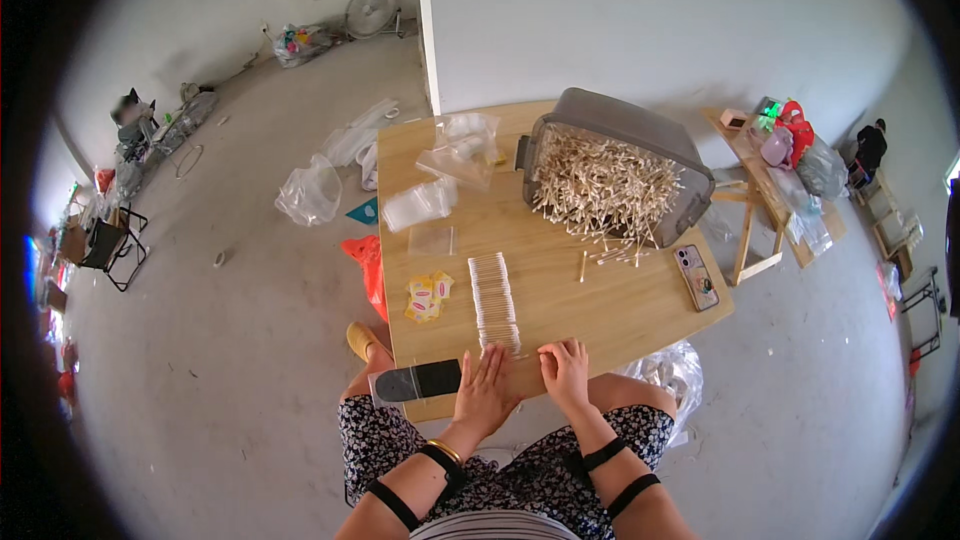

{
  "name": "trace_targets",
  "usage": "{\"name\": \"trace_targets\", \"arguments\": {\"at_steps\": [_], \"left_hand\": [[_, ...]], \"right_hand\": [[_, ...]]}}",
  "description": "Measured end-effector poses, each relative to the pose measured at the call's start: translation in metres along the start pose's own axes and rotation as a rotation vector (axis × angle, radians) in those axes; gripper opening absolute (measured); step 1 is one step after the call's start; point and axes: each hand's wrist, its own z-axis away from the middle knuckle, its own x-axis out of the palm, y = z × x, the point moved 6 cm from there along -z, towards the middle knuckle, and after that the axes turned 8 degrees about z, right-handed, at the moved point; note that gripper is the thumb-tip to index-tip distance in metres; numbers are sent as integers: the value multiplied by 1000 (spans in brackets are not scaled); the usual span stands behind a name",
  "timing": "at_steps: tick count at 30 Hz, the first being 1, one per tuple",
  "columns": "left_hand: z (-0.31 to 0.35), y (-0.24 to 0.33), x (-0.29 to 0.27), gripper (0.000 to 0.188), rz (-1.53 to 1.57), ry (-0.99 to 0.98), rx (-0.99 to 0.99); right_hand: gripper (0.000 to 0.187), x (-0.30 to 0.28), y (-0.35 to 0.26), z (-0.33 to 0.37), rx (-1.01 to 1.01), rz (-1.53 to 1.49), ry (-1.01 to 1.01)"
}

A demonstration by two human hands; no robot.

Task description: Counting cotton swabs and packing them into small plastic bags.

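Hands rest at the near table edge. Your left hand (487, 387) lies flat and open, fingers spread, holding nothing, with a dark flat scoop (418, 381) just left of it. Your right hand (566, 370) is half curled; I cannot tell if it pinches anything. The long row of clear cotton-swab packets (493, 301) runs straight away from you, its near end between both hands, closer to the left.

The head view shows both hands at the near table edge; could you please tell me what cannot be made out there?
- Head view: what lies under the left hand is hidden by its palm.
- Head view: whether the right hand pinches anything; its curled fingers cover it.
- Head view: single pieces in the clear packet row are too small to tell apart.
- Head view: the near end of the wooden table is hidden by both hands.
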Motion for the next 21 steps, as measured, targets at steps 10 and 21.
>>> {"name": "trace_targets", "arguments": {"at_steps": [10, 21], "left_hand": [[-2, -18, -6, 93, 150, 79, -44], [-3, -18, -9, 87, 148, 88, -40]], "right_hand": [[16, 21, -19, 7, -10, 22, -26], [15, 14, -21, -1, 44, 15, -40]]}}
